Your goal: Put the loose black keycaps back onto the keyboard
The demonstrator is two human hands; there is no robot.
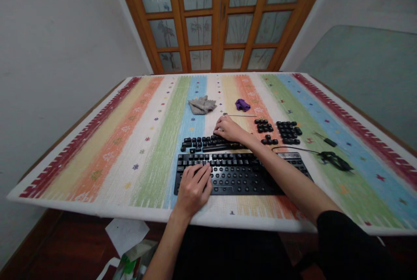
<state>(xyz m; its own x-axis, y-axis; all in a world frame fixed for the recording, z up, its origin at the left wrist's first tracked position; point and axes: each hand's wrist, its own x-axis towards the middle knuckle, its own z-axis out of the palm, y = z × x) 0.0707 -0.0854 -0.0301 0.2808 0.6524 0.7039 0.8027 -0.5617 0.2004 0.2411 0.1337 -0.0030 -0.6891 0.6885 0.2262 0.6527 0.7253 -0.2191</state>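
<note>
A black keyboard (234,181) lies near the table's front edge. Keycaps fill its upper rows, while the lower rows show bare switch stems. My left hand (195,186) rests on its left part, fingers stretched over the upper keys. Behind the keyboard are rows of loose black keycaps (197,141) and a long spacebar (216,147). My right hand (229,128) reaches over these loose caps, its fingers bent together and pointing down; whatever is between the fingertips is hidden. My right forearm crosses above the keyboard and covers some of its right side.
More loose keycaps (288,131) sit in groups to the right. A grey cloth (202,105), a purple cloth (243,105) and a thin rod (243,115) lie farther back. At the right are a coiled cable (335,161) and a small black-handled tool (329,141). A striped cloth (107,141) covers the table.
</note>
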